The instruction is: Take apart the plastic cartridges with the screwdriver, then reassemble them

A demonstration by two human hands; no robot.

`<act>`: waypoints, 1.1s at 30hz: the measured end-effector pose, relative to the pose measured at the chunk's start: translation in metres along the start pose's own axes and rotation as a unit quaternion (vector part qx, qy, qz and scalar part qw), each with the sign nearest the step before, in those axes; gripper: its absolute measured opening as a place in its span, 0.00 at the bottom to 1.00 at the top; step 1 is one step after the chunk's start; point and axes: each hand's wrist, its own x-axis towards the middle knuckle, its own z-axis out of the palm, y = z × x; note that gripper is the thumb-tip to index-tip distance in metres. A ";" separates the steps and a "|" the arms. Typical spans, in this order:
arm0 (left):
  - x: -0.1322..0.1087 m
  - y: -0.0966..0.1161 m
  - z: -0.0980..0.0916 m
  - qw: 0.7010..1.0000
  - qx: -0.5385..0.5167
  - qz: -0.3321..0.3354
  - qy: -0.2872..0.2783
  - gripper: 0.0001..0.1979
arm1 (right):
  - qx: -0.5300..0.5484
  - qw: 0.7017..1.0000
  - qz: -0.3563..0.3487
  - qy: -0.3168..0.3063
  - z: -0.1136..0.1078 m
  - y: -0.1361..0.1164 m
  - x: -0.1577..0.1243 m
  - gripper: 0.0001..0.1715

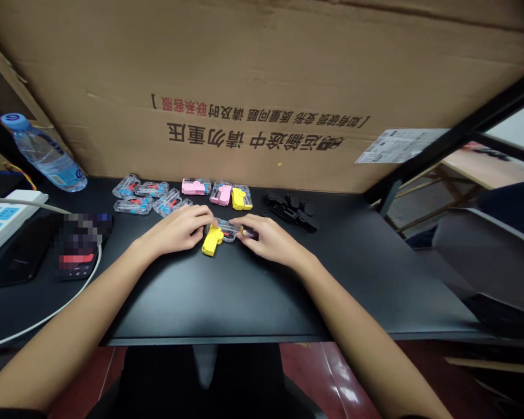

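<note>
Your left hand (pixel 177 228) and right hand (pixel 266 237) are closed, gripping a clear plastic case (pixel 226 230) from either end, just above the matte black desk (pixel 209 308). A yellow plastic pistol-shaped piece (pixel 212 241) juts from the case toward you. Farther out: a row of clear plastic packs with pink and yellow pieces (pixel 220 194), loose black plastic parts (pixel 290 210), and a brown cardboard box (pixel 262 75).

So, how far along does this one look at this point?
Judging by the layout, two pink pieces and a yellow piece lying with clear cases look furthest along. In hand, the left hand and right hand hold a clear case with a yellow piece attached. Apparently left: four clear packs with red parts and a pile of black parts.
</note>
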 end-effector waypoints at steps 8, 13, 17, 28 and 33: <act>0.002 0.012 -0.002 0.994 -0.096 -0.033 0.043 0.14 | 0.061 0.993 -0.045 0.089 -0.004 -0.006 0.001 0.18; 0.004 0.020 0.007 0.964 -0.258 -0.062 0.013 0.29 | 0.122 0.983 -0.090 0.104 0.000 -0.016 0.002 0.14; 0.007 0.017 0.013 0.957 -0.281 -0.064 0.033 0.26 | 0.110 0.982 -0.085 0.128 0.000 -0.021 0.002 0.15; 0.007 0.018 0.013 0.968 -0.226 -0.078 0.077 0.15 | 0.027 0.999 -0.013 0.029 0.004 -0.011 0.002 0.18; 0.008 0.020 0.020 0.950 -0.280 -0.122 0.069 0.26 | 0.051 0.998 -0.024 -0.002 0.011 -0.019 0.004 0.15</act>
